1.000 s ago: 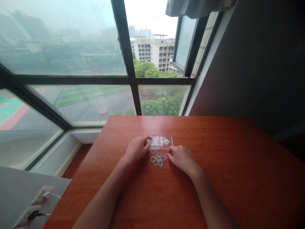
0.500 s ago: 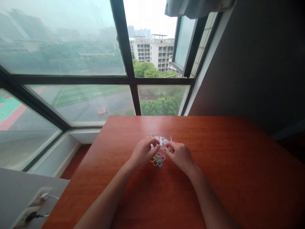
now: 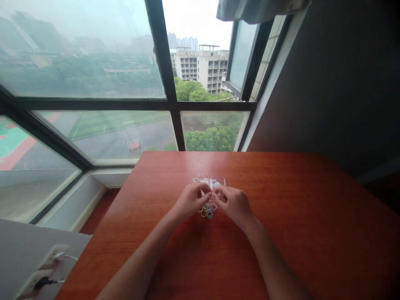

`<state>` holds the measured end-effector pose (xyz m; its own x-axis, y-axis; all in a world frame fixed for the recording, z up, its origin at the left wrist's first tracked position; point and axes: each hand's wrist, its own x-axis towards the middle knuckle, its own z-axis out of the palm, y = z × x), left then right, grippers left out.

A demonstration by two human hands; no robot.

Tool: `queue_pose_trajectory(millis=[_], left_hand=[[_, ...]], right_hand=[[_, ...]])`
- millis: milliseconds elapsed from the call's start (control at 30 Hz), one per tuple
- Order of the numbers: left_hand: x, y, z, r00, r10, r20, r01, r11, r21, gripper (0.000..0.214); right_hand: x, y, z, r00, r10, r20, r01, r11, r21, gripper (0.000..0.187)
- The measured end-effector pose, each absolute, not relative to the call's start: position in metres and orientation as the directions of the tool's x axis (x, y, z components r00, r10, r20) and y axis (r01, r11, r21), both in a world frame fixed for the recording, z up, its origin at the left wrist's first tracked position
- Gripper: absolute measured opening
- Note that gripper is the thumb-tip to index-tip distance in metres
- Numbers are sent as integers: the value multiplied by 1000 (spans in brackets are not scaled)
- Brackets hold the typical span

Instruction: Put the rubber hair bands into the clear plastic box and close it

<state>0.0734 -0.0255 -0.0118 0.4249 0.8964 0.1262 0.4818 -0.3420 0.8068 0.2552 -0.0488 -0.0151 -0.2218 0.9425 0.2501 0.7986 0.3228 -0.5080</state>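
Observation:
My left hand [image 3: 190, 200] and my right hand [image 3: 233, 203] meet fingertip to fingertip above a small pile of coloured rubber bands [image 3: 208, 209] on the red-brown wooden table [image 3: 281, 216]. Both hands are curled in a pinch; what sits between the fingertips is too small to name, perhaps one small band. Just beyond the fingers lies a small clear plastic box [image 3: 210, 181], partly hidden by them.
A large window with dark frames [image 3: 170, 104] runs along the table's far edge. A dark wall [image 3: 337, 83] stands on the right. At lower left, a white ledge carries a power socket with a plugged cable [image 3: 46, 271].
Both hands have moved inward and come together over the bands. The left hand left the side of the clear box, and the right hand lifted off the table beside the pile.

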Motion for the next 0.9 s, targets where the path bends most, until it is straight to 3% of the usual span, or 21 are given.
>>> queue_pose_trajectory(millis=[367,900], left_hand=[[46,-2,-25,128,933,335,712,-322,624,14],[40,2,-31,166,938,303,767,-316,558,14]], right_hand=[[255,-48,-14,-221,967,126,849,254,-463,13],[262,-46,-12,-254,967,38,848,241,-472,14]])
